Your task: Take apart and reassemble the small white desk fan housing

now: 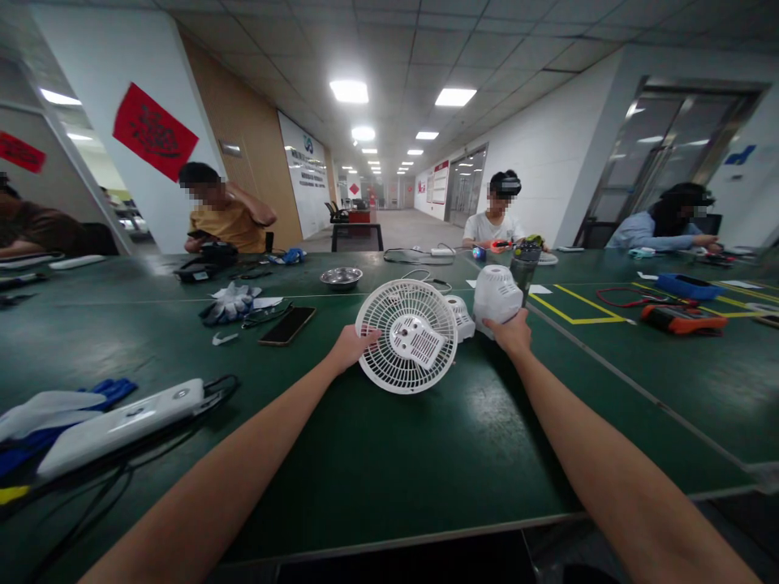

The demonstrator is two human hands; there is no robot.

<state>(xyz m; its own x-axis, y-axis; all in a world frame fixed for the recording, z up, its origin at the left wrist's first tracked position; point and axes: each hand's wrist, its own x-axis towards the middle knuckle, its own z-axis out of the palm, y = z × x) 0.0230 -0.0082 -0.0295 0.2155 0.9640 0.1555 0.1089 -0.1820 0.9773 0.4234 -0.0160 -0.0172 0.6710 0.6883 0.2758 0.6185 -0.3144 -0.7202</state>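
Note:
My left hand [353, 347] grips the left rim of a round white fan grille [406, 337], thumb on its front. The grille is tilted up above the green table, with a slotted plate at its centre. Farther right, my right hand [512, 332] is closed around the lower part of a white rounded plastic housing [496, 294], which looks like a fan motor cover. Between the two, a smaller white vented part [461, 317] stands on the table, partly hidden by the grille. A cord runs behind them.
A metal bowl [342, 278], a phone [287, 325] and gloves [231, 302] lie left of the grille. A white device with a cable [131, 422] is nearer left. An orange multimeter [682, 318] and blue tray [690, 286] sit right. Several people sit around the table.

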